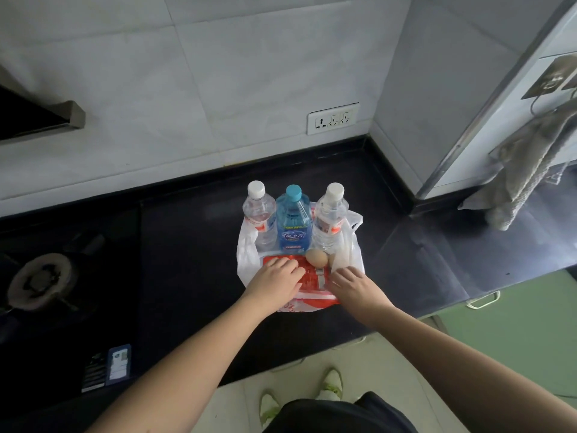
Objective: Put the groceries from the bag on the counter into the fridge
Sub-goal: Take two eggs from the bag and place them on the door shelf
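Glossy black counter (pixel 193 245) — both hands, left (pixel 274 281) and right (pixel 354 284), flat, grip empty, on crinkly bag (pixel 248 257).

white bag (pixel 246 260) open on counter, three upright bottles (pixel 293 220), egg (pixel 316 257)

Three bottles, the left clear bottle (pixel 258 214), the blue bottle (pixel 293 220) and the right clear bottle (pixel 330 217), stand shoulder to shoulder along the far side of the bag (pixel 246 257), walling off any reach from the tabletop's (pixel 187 245) back edge. Two eggs (pixel 317 257) sit just before them. Bare tabletop lies open left of the bag, up to the stove burner (pixel 40 281). Right of the bag is open too; a hanging cloth (pixel 524 170) crowds the far right corner.
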Demonstrator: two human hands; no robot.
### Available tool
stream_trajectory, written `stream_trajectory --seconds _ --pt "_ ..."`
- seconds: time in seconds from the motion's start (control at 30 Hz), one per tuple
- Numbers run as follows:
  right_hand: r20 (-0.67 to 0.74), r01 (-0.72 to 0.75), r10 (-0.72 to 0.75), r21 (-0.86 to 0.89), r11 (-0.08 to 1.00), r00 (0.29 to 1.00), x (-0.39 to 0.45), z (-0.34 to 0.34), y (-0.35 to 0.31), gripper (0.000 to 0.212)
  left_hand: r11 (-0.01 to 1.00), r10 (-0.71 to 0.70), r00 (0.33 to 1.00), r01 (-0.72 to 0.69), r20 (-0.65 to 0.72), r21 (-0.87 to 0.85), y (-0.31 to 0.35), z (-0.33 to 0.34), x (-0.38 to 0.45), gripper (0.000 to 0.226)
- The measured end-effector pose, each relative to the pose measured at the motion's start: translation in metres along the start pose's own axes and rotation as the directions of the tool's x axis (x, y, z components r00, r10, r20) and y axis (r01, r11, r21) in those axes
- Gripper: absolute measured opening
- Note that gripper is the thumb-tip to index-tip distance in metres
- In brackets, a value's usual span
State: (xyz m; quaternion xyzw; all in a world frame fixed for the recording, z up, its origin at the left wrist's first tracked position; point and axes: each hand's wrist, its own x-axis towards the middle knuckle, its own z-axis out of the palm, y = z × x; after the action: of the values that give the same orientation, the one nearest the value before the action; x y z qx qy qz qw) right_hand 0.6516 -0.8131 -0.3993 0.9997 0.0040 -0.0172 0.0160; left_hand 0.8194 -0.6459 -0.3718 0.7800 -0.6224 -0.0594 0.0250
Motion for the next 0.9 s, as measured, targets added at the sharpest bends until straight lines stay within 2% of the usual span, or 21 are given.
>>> stream_trajectory --seconds 0.07,0.13,0.33,0.43,0.53,0.63,0.73,0.8,0.87,0.9 --pt "-0.004 0.061 -0.060 0.075 0.995 0.998 -0.001 -0.001 -0.001 0.042 1.000 -0.004 1.000 0.004 -0.003 0.007 0.009 0.001 0.010 0.033" --pt "0.018 0.060 -0.062 0.102 0.993 0.998 0.000 -0.001 0.000 0.045 1.000 -0.021 1.000 0.021 -0.002 0.006 0.017 0.003 0.019 0.037" --pt "-0.026 0.010 -0.006 0.140 0.990 1.000 -0.010 0.002 0.011 0.030 0.999 -0.043 0.999 0.043 0.010 0.001 0.031 0.009 0.042 0.047" --pt "-0.027 -0.021 0.025 0.148 0.989 0.999 -0.014 0.004 0.014 0.024 0.993 -0.107 0.994 0.108 0.034 -0.042 0.034 0.012 0.050 0.047" --pt "0.008 -0.142 0.143 0.187 0.972 0.990 -0.014 0.004 0.014 0.028 0.984 -0.156 0.987 0.159 0.049 -0.079 0.035 0.013 0.058 0.042" --pt "0.014 -0.342 0.362 0.368 0.865 0.932 -0.008 0.003 0.010 0.034 0.979 -0.169 0.983 0.175 0.064 -0.102 0.035 0.014 0.062 0.046" --pt "0.113 -0.461 0.459 0.414 0.784 0.881 0.006 -0.007 0.012 0.027 0.977 -0.184 0.980 0.190 0.073 -0.100 0.037 0.015 0.064 0.051" --pt "0.152 -0.452 0.426 0.346 0.822 0.892 0.013 -0.010 0.019 0.023 0.974 -0.201 0.976 0.208 0.080 -0.093 0.038 0.014 0.067 0.048" --pt "0.243 -0.403 0.358 0.169 0.900 0.902 0.019 -0.012 0.024 0.026 0.973 -0.214 0.973 0.220 0.085 -0.071 0.040 0.014 0.070 0.046" --pt "0.221 -0.367 0.348 0.053 0.929 0.911 0.022 -0.012 0.027 0.029 0.974 -0.217 0.973 0.221 0.084 -0.050 0.040 0.014 0.072 0.047"
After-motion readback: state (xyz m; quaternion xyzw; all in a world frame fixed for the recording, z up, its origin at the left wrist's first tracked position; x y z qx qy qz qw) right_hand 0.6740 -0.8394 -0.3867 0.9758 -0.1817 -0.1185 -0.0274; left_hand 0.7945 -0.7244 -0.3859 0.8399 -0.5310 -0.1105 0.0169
